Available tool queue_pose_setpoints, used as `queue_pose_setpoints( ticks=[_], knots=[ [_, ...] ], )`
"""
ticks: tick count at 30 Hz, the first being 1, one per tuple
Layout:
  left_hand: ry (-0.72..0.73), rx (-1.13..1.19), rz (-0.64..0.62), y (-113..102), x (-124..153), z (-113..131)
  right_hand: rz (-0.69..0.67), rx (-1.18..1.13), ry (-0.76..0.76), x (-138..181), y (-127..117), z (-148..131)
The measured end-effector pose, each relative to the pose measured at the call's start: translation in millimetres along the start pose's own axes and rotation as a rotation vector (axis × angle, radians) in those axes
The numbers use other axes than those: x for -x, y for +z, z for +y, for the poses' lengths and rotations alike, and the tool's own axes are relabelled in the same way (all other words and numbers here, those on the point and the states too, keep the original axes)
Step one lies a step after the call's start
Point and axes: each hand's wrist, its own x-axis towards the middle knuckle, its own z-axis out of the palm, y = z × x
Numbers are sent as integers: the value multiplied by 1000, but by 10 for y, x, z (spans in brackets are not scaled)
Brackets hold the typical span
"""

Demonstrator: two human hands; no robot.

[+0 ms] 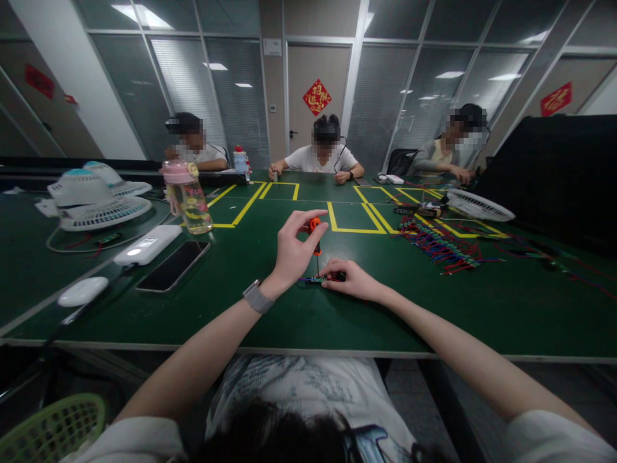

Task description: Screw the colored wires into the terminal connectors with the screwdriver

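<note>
My left hand is closed around the orange and black handle of a screwdriver, its index finger arched over the top. The shaft points straight down, its tip at a small green circuit board on the green table. My right hand rests on the table at the board's right side, thumb and fingers pinching it there. Thin wires show at the board's left end; a dark part sits under the right fingers, too small to name.
Left stand a pink-lidded bottle, a phone, a white power bank and white fans. Right lies a row of wired circuit boards near a black monitor. Three people sit across the table, marked with yellow tape.
</note>
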Motion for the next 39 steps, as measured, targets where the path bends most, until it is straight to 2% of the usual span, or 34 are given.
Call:
queue_pose_setpoints(
  ticks=[4, 8, 12, 19, 22, 28, 34, 39],
  knots=[
    [16, -43, 3, -15, 0, -4, -2, -4, -1, 1, 0, -2],
    [-41, 93, -65, -7, 11, -22, -1, -13, -6, 0, 5, 1],
    [-113, 155, -48, 20, 22, -42, -6, -20, 5, -2, 5, 4],
    [4, -38, -5, 7, 16, -29, -14, -6, 16, 1, -4, -9],
    [-4, -22, -32, -2, 16, -30, -8, -11, 12, -1, -3, -12],
    [-108, 159, -66, 12, 19, -36, -7, -10, 1, -5, 0, -8],
    [4, -2, -23, 5, 13, -1, -5, -15, 14, -1, 0, -4],
    [-8, 45, -78, 2, 11, -21, -10, -15, 11, -2, -1, -11]
  ],
)
